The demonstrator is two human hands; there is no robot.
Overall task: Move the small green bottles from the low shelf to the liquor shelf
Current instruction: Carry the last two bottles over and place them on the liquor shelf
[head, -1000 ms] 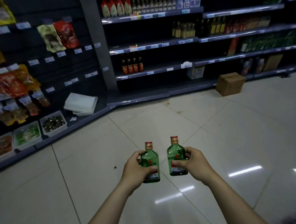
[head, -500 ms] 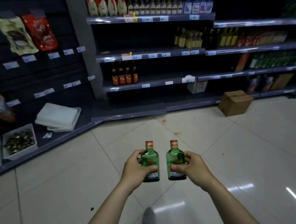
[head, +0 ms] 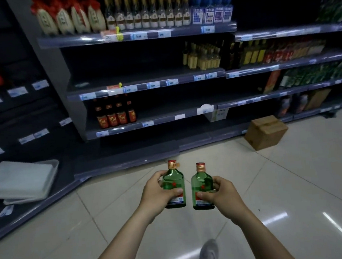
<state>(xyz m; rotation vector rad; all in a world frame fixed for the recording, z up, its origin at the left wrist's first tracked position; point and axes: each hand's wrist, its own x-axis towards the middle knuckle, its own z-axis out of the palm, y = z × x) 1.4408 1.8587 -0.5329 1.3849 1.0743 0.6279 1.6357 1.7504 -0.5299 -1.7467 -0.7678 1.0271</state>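
I hold two small green bottles upright over the tiled floor, each with a copper-red cap and a red-and-white label. My left hand (head: 156,195) grips the left green bottle (head: 173,176). My right hand (head: 222,193) grips the right green bottle (head: 201,181), which sits slightly lower. The liquor shelf (head: 147,85) stands straight ahead, with a bare dark stretch on its middle level and dark red-labelled bottles (head: 115,113) one level down at the left.
A cardboard box (head: 265,131) sits on the floor at the shelf base, right of centre. White trays (head: 20,181) lie on the low shelf at left. My grey shoe (head: 208,255) shows at the bottom. Clear and cream bottles (head: 144,13) fill the top level.
The liquor shelf has come much closer and fills the view. Both hands still carry the bottles; the left bottle now rides a little higher than the right. A shoe steps forward.
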